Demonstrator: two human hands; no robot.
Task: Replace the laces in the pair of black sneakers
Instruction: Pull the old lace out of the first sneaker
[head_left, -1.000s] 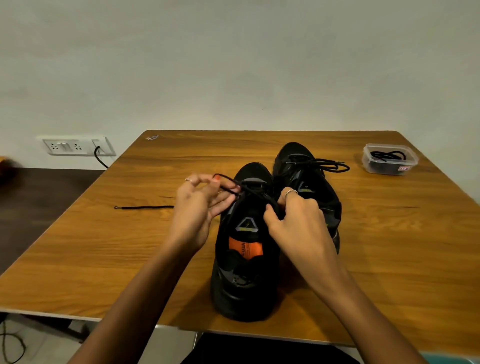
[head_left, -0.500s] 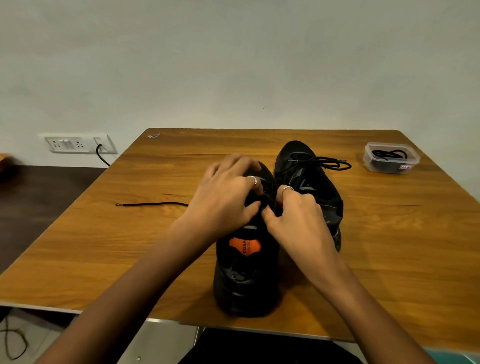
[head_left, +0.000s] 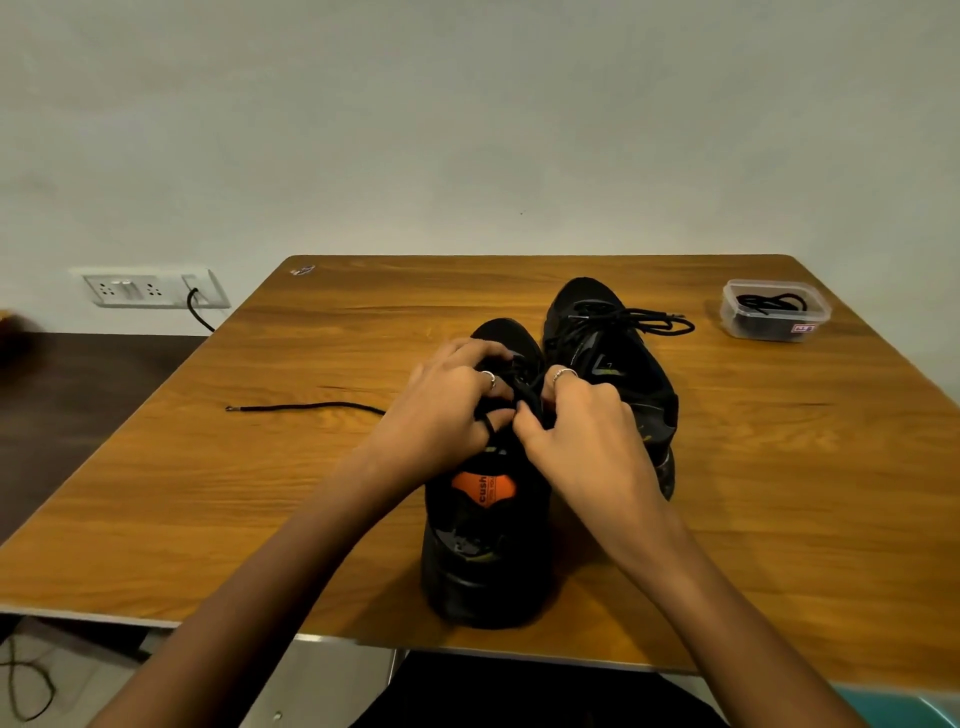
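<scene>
Gripping one lace (head_left: 511, 397), two hands (head_left: 441, 410) (head_left: 587, 431) over two sneakers (head_left: 485, 545) (head_left: 613, 353)

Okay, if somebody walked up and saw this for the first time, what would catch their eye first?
Most likely the left hand and right hand meeting over the near black sneaker with the orange insole patch at the middle of the wooden table, both pinching its black lace, whose loose end trails left. Next, the second black sneaker just behind, already laced, and the clear plastic box of black laces at the far right corner.
</scene>
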